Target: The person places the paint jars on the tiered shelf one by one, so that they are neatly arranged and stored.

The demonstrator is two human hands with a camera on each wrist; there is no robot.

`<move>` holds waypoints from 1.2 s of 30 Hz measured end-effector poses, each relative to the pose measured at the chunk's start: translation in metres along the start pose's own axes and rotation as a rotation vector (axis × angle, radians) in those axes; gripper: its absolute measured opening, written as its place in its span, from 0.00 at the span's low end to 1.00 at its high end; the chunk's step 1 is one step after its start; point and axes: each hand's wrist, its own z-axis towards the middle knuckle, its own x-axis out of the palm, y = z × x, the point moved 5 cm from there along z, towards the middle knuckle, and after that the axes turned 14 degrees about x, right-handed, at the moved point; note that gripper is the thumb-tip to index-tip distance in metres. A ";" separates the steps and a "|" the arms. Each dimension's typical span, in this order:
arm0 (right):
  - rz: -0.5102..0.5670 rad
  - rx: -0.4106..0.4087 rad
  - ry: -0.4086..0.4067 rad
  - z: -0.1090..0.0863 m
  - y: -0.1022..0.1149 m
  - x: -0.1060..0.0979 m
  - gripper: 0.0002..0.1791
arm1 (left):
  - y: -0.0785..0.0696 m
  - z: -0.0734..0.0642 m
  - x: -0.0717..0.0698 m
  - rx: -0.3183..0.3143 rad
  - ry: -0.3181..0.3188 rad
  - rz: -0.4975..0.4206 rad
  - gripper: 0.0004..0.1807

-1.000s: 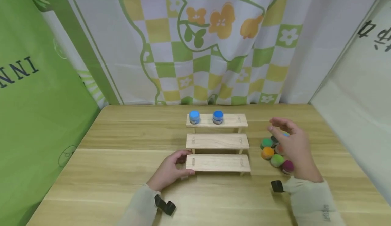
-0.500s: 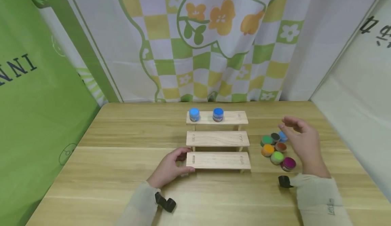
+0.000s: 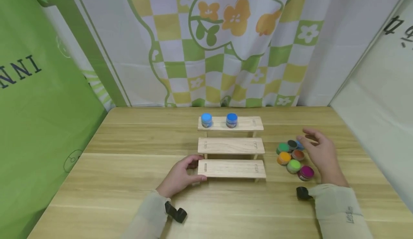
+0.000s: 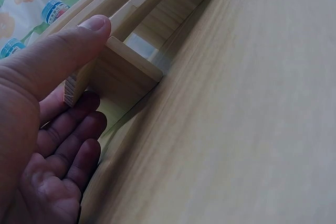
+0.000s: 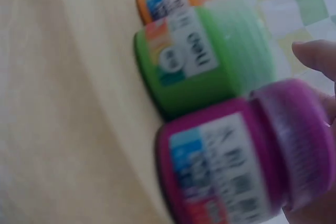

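Note:
A three-tier wooden display shelf [image 3: 231, 145] stands mid-table. My left hand [image 3: 180, 177] grips the left end of its lowest step, thumb on the front edge and fingers behind; the left wrist view shows the thumb [image 4: 79, 40] against the wood. On the top step sit a light blue paint jar [image 3: 206, 120] and a darker blue paint jar [image 3: 231, 120]. My right hand [image 3: 322, 156] is over the right side of a jar cluster, fingers loosely bent, thumb beside a blue paint jar [image 3: 299, 145] that it partly covers. Nothing is visibly held there.
Several more paint jars stand close together right of the shelf: green [image 3: 283, 148], black [image 3: 292, 145], brown [image 3: 298, 155], orange [image 3: 284, 158], light green [image 3: 294, 166] and purple [image 3: 305, 173]. A patterned curtain [image 3: 213, 63] hangs behind the table [image 3: 129, 181].
My right hand first drew back to the right, uncovering the jars, then lowered toward the blue jar at the back of the cluster. My left hand has stayed on the shelf's lowest step.

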 end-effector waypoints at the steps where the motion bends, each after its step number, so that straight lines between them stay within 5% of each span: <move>1: 0.006 0.014 0.014 0.001 -0.003 0.000 0.37 | 0.000 0.000 0.001 0.001 0.003 -0.003 0.36; 17: 0.137 0.190 0.104 0.010 -0.041 0.008 0.39 | -0.005 0.001 0.004 -0.019 0.013 0.003 0.35; 36: 0.058 0.196 0.092 0.016 -0.041 0.014 0.42 | -0.002 -0.002 -0.002 -0.012 0.003 0.010 0.36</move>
